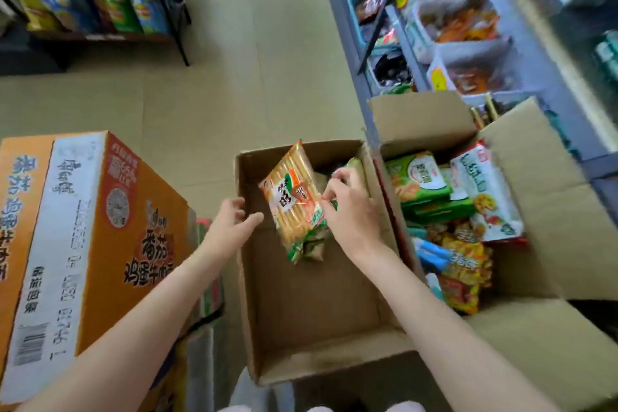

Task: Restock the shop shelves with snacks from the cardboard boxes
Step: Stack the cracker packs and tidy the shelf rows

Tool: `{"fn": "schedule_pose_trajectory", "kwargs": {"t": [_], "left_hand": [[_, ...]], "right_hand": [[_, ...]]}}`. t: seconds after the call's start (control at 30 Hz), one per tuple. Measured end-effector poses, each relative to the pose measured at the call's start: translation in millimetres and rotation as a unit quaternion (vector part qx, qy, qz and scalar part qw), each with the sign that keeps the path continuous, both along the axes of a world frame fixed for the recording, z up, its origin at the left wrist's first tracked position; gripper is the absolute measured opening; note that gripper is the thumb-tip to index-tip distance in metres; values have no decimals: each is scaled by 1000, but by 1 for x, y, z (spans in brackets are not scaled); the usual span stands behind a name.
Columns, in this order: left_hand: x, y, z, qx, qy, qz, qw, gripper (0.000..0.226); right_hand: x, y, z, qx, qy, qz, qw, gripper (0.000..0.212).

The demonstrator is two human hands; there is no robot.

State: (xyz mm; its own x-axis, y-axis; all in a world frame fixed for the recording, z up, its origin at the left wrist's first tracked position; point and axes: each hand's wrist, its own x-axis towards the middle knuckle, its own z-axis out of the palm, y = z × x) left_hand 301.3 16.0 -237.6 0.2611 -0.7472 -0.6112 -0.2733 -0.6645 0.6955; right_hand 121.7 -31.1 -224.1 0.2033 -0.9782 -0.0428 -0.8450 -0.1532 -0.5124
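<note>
Cracker packet pinched, apparently, by right hand, over box.

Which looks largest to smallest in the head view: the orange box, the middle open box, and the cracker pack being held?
1. Orange box and middle open box: look about alike; the orange one stands nearer the camera, so unsure.
2. Cracker pack, pinched by the right hand: clearly smallest.
</note>
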Motion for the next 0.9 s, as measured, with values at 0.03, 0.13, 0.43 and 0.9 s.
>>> {"fn": "schedule_pose_trajectory", "kwargs": {"t": [0.03, 0.13, 0.43, 0.9], "left_hand": [[-18, -9, 15, 17, 56, 2, 998, 44], [-75, -23, 64, -20, 234, 16, 972, 29], [-341, 36, 214, -301, 213, -344, 864, 25], [-590, 171, 351, -472, 219, -517, 679, 27]], "right_hand": [[-16, 1, 30, -33, -28, -9, 999, 8], [-77, 13, 109, -89, -114, -47, 988, 14], [-345, 178, 191, 37, -162, -334, 928, 87], [-511, 436, 345, -437, -76, -624, 643, 19]]}}
